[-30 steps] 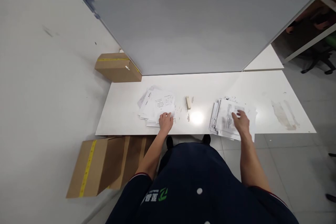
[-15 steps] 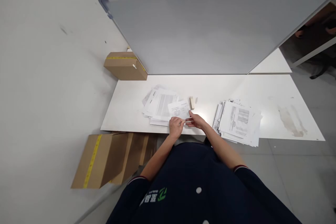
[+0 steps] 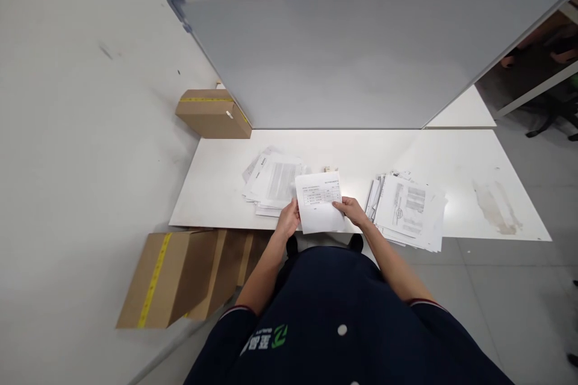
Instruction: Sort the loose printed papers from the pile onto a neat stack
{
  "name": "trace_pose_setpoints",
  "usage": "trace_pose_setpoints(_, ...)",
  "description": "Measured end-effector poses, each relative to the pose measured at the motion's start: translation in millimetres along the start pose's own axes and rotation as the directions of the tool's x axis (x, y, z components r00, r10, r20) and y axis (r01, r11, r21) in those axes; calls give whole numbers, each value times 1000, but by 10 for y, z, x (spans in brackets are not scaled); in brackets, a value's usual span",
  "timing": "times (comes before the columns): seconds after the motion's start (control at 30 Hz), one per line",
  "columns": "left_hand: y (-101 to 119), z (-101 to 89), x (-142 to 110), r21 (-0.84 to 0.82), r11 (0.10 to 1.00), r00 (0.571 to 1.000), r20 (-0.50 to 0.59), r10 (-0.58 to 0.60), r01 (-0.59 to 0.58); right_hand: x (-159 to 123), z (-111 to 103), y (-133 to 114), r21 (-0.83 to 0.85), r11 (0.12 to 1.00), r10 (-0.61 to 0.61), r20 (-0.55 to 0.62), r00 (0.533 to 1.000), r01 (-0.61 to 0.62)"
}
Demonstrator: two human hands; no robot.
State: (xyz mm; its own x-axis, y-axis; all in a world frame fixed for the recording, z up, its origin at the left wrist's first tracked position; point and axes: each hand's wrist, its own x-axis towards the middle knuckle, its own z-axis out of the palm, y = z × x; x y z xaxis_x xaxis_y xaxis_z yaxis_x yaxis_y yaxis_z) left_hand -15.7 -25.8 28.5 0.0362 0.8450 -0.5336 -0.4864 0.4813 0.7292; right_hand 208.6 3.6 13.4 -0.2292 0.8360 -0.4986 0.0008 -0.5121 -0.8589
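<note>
Two bare hands hold a printed sheet [image 3: 321, 216] between them, above the near edge of the white table [image 3: 212, 192] and in the gap between two piles of paper. The left hand [image 3: 288, 219] has its fingers closed in a pinch on the sheet's left edge. The right hand [image 3: 352, 210] pinches the right edge, its thumb lying flat on the printed face and the other fingers partly hidden under the paper. The sheet carries a table of small print in its far half, while its near half is mostly blank; from this height it might be one leaf or a thin few together.

To the left, just beyond the left hand, lies the left pile [image 3: 275, 183], its papers fanned unevenly. To the right lies the right pile [image 3: 409, 207], its near corner jutting past the table's near edge. A small pale block [image 3: 328, 169] shows just past the sheet's far edge, the rest of it covered.

A large grey-white board [image 3: 325, 60] rises along the far side of the table. A taped carton [image 3: 212, 117] sits at the far left corner, and more cardboard boxes [image 3: 147, 280] stand near and left, below the tabletop.
</note>
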Motion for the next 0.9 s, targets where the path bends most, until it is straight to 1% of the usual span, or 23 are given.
trace_pose_setpoints(0.03,36,35,-11,-62,998,999,53,-13,17,-25,-17,-13,-11,1000,-4,31,1000,5)
trace_pose_setpoints(0.07,66,73,-24,-105,994,996,82,-21,30,-49,-34,-26,-22,1000,-10,58,998,11)
trace_pose_setpoints(0.13,104,144,-45,-147,988,993,114,-28,45,-87,-69,-50,-50,998,-27,93,995,31)
trace_pose_setpoints(0.17,113,171,-49,-149,988,993,115,-13,30,-103,-85,-60,-63,997,-38,98,995,44)
trace_pose_setpoints(0.23,115,203,-45,-110,992,996,62,72,-65,-126,-112,-73,-72,995,-57,97,994,64)
trace_pose_setpoints(0.3,102,205,-30,19,979,978,-48,205,-205,-139,-127,-78,-66,996,-60,90,994,66)
trace_pose_setpoints(0.37,83,193,-18,236,923,931,-133,340,-303,-147,-127,-77,-68,996,-51,67,996,55)
trace_pose_setpoints(0.43,60,182,-19,432,830,883,-142,448,-352,-150,-115,-71,-75,996,-42,37,998,44)
trace_pose_setpoints(0.47,48,181,-23,491,787,863,-127,489,-374,-151,-107,-66,-74,997,-36,24,999,38)
trace_pose_setpoints(0.53,26,189,-33,523,745,842,-92,532,-414,-154,-91,-51,-48,998,-26,18,999,27)
trace_pose_setpoints(0.6,14,206,-40,481,767,851,-76,519,-425,-158,-82,-31,0,1000,-30,37,999,30)
trace_pose_setpoints(0.73,46,233,-36,312,857,887,-86,454,-409,-177,-94,2,69,996,-60,97,993,53)
trace_pose_setpoints(0.83,96,235,-30,282,879,912,-29,408,-384,-196,-108,-7,61,997,-55,109,992,49)
trace_pose_setpoints(0.9,119,227,-25,270,891,923,-13,383,-366,-208,-110,-29,39,998,-51,105,993,48)
